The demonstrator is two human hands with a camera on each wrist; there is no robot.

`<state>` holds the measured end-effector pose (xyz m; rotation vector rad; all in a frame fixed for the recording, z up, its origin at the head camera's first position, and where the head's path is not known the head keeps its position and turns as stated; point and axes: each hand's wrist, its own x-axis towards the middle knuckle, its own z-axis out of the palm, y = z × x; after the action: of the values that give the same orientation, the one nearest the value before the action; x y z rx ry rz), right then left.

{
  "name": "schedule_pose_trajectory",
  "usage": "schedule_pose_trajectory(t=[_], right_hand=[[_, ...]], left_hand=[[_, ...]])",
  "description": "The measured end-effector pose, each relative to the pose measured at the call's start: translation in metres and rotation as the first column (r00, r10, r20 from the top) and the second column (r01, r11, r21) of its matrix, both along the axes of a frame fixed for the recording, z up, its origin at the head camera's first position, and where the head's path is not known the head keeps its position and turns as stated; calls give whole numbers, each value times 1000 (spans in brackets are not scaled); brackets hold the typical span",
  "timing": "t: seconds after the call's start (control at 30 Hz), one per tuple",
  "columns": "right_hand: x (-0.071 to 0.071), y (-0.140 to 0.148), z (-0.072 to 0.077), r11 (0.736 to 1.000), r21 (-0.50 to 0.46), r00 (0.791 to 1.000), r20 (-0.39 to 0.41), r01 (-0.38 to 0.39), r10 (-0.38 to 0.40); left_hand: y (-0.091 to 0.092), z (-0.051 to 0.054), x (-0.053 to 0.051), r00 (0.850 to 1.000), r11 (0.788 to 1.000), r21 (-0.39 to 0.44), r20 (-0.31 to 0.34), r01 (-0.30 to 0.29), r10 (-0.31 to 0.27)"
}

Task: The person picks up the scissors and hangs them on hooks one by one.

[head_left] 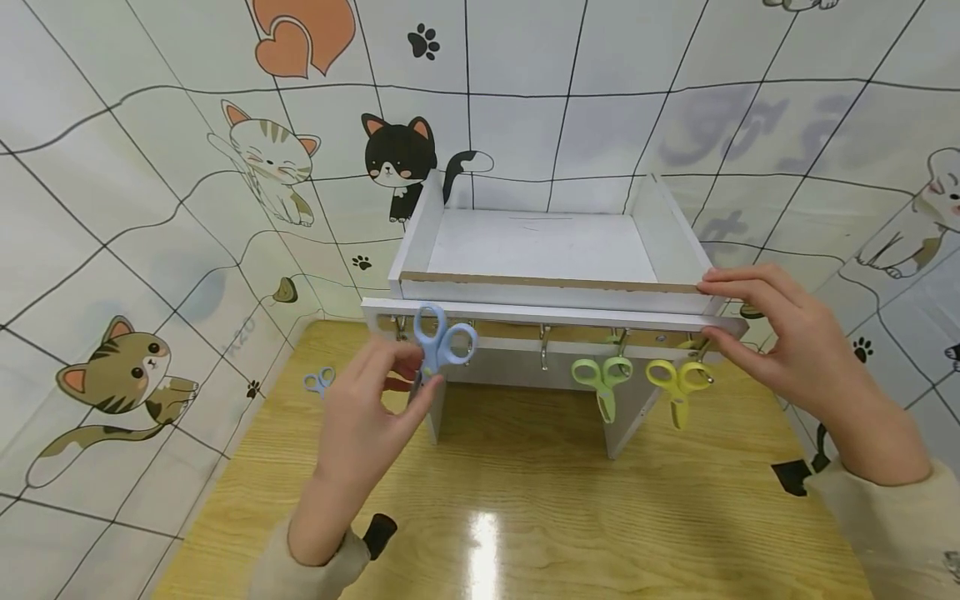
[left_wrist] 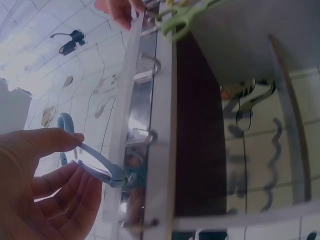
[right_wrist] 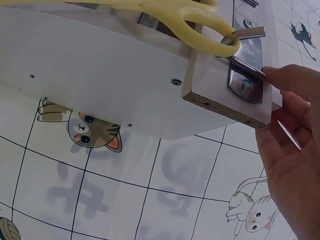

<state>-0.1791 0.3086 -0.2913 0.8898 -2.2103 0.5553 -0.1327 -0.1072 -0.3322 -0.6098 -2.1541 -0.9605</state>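
My left hand (head_left: 367,408) pinches a pair of light blue scissors (head_left: 446,342) between thumb and fingers, handle loops upward, at the left part of the hook rail (head_left: 510,313). In the left wrist view the blue scissors (left_wrist: 102,162) are close to the rail's hooks; whether they touch one I cannot tell. My right hand (head_left: 795,342) holds the right end of the white shelf (head_left: 675,225), thumb in front and fingers over the top. Beside it, yellow scissors (head_left: 678,387) hang by a loop from a hook. Green scissors (head_left: 602,383) hang to their left.
A bare metal hook (head_left: 544,346) is at the rail's middle. Smaller-looking blue scissors handles (head_left: 319,381) show left of my left hand. The shelf stands on a wood-grain table (head_left: 555,500), against a cat-print cloth (head_left: 585,133).
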Motion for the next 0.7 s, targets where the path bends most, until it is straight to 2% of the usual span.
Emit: schedule_pose_trajectory(t=[0.13, 0.23, 0.37, 0.7], right_hand=[[-1, -1, -1, 1000, -3, 1000, -18, 2, -2], [-1, -2, -1, 1000, 0, 1000, -21, 9, -9], [0, -2, -1, 1000, -1, 1000, -16, 14, -14], [-1, -1, -3, 1000, -2, 1000, -3, 15, -15]], left_hand=[[17, -13, 1, 998, 999, -13, 50, 45, -45], [30, -24, 1, 997, 998, -28, 63, 48, -46], [45, -34, 2, 999, 998, -62, 39, 11, -8], [73, -48, 0, 997, 991, -110, 21, -73, 76]])
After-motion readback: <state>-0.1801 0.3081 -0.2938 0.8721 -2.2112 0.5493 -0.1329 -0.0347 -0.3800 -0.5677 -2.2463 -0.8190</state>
